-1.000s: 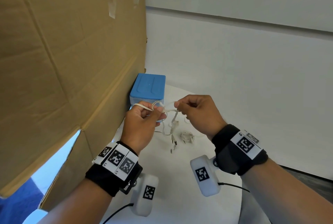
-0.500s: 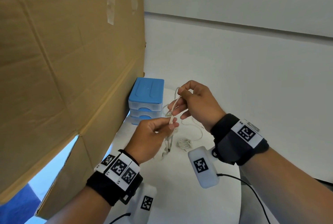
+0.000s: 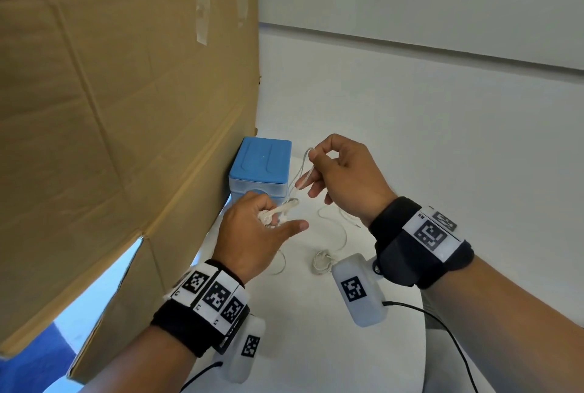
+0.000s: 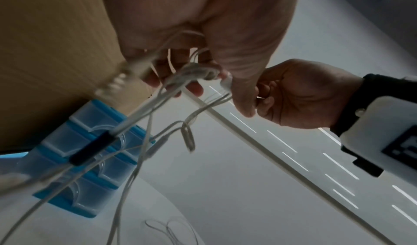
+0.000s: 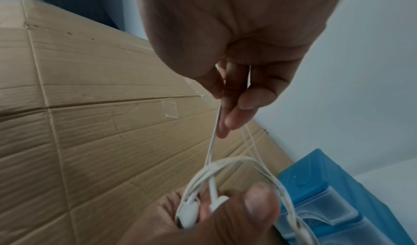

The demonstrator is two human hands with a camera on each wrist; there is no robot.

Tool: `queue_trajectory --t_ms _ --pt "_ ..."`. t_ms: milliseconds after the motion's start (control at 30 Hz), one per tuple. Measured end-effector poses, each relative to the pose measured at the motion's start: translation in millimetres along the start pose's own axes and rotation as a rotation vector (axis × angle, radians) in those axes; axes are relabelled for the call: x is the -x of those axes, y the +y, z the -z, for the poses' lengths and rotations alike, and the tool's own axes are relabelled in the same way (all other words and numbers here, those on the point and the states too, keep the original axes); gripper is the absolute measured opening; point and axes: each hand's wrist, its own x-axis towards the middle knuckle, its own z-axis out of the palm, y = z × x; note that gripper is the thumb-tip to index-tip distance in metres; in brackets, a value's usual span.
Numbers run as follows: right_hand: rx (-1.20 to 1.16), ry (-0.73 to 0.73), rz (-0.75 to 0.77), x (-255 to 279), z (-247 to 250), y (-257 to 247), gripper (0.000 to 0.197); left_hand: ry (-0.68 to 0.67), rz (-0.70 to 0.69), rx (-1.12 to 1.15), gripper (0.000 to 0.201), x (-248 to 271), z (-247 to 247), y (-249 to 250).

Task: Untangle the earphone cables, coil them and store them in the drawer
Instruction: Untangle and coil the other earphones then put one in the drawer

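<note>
Head view: we see both hands raised over a white bench [image 3: 303, 345], a thin white cable [image 3: 298, 178] strung between them.
Left hand [image 3: 256, 234]: we see its fingers curled round a small bundle of cable turns with white earbuds [image 3: 267, 217] tucked in; thumb stretched out to the right.
Right hand [image 3: 344, 178]: higher and just right of the left; thumb and forefinger pinch a loop of the cable, the other fingers loosely bent.
Cable shape: round, thin, glossy plastic; from the pinch it runs down-left to the bundle, and slack strands hang from the hands to the bench.
Second cable [image 3: 322, 261]: a small loose white coil lying on the bench below the right hand, apart from both hands.
Drawer unit [image 3: 260, 162]: a small box with a smooth blue plastic lid and clear drawer fronts, set against the cardboard, just behind the left hand.
Left wrist view: we see the drawers [image 4: 90, 159] stacked in blue frames with scooped pulls, all pushed in; a dark inline piece [image 4: 90, 147] on a hanging strand, blurred.
Right wrist view: we see the cable [image 5: 213, 136] taut from the fingertips [image 5: 228, 116] down to the earbuds [image 5: 189, 213].
Cardboard [image 3: 110, 108]: a large brown corrugated sheet, creased and taped, standing at the left.
</note>
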Motion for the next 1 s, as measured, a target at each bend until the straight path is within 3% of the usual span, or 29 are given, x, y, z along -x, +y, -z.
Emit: queue_trajectory --t_ms 233,367,600,700,833,933,1000 --pt "-0.267 0.065 -0.004 -1.7 10.6 -12.3 0.014 0.027 0.076 0.078 0.023 -1.6 -1.1 -5.1" --pt "-0.303 0.05 0.043 -4.1 19.3 -22.0 0.013 -0.157 0.064 -0.071 0.011 -0.9 -3.8 -18.5" --pt "-0.116 0.126 0.22 -15.4 33.4 -42.2 0.015 -0.432 0.13 -0.472 0.016 8.7 -4.5 -25.3" --pt "-0.135 0.135 0.215 -19.0 39.4 -51.5 0.018 -0.395 0.146 -0.356 0.032 7.8 -4.1 -22.0" --pt "-0.152 -0.021 0.113 -14.5 36.2 -46.8 0.015 -0.312 0.136 -0.014 0.027 2.2 -4.9 -6.8" --pt "-0.132 -0.054 0.078 -9.0 28.3 -36.5 0.017 -0.183 0.235 0.21 0.031 -3.3 -0.9 3.7" --pt "-0.117 -0.03 0.084 -7.1 27.4 -34.0 0.018 -0.1 0.327 0.199 0.04 -9.3 5.7 2.0"
